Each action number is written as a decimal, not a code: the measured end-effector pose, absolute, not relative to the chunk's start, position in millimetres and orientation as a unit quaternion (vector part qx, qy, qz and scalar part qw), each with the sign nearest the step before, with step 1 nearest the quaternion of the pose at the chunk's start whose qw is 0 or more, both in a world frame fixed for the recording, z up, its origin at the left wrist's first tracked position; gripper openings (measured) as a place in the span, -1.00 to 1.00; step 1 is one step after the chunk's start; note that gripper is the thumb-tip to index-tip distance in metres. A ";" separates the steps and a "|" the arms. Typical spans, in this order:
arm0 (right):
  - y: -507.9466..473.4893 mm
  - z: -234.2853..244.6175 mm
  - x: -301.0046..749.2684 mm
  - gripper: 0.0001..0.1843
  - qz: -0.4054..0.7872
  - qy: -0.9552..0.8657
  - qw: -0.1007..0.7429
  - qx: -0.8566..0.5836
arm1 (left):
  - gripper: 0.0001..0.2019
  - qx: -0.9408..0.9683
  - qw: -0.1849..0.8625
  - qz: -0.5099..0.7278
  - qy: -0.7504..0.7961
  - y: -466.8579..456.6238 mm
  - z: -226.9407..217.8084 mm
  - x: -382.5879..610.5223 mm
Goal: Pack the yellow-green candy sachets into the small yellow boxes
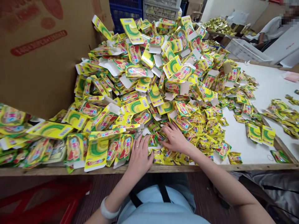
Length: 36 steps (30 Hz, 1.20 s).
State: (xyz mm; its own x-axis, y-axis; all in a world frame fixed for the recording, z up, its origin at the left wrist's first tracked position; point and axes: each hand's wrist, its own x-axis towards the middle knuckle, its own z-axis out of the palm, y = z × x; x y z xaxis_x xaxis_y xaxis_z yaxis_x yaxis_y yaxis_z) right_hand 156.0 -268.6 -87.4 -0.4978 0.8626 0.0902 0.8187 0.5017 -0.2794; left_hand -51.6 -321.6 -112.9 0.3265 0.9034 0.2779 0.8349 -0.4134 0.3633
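Note:
My left hand (140,153) lies palm down near the table's front edge, its fingers stretched out beside an upright-leaning yellow candy box (124,148). Its fingertips reach small green-and-red wrapped packets (153,140). To the right, my right hand (175,138) rests with spread fingers on the same packets, below the heap of boxes. Small yellow wrapped packets (171,155) lie under and between my hands. Neither hand visibly grips anything, though some fingertips are partly hidden among the packets. A big heap of small yellow-and-green printed boxes (135,105), several with open white flaps, rises in front of me.
A large brown carton (42,68) stands at the left. Two flat yellow boxes (261,134) lie on the white table (243,146) near a wooden divider (282,149). Behind are blue crates (126,14), a white crate (247,49) and another person (271,31). A red stool (67,199) is below left.

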 end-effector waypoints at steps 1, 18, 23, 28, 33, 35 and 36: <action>-269.0 -88.0 151.5 -0.41 0.104 -0.849 0.113 -0.506 | -0.44 0.813 0.077 0.217 0.535 -319.4 -113.0 -50.3; -296.8 -76.1 189.8 -0.82 0.275 -0.692 0.412 -0.525 | -0.67 0.856 0.121 0.212 0.455 -316.0 -92.4 -34.3; -326.2 -73.2 213.4 -0.65 0.418 -0.586 0.430 -0.545 | -0.80 0.844 0.202 0.239 0.436 -309.8 -89.7 -9.4; -340.6 -59.8 222.2 -0.68 0.438 -0.579 0.423 -0.543 | -0.86 0.728 0.400 0.315 0.459 -294.7 -85.4 -8.7; -334.5 -43.3 205.9 -0.79 0.399 -0.682 0.378 -0.483 | -0.67 0.632 0.575 0.278 0.439 -285.9 -77.5 0.0; -327.6 -41.4 199.3 -0.82 0.337 -0.748 0.352 -0.451 | -0.56 0.590 0.649 0.262 0.404 -288.2 -72.0 2.5; -324.3 -41.4 197.1 -0.81 0.311 -0.772 0.338 -0.439 | -0.52 0.569 0.678 0.259 0.387 -290.2 -69.5 2.4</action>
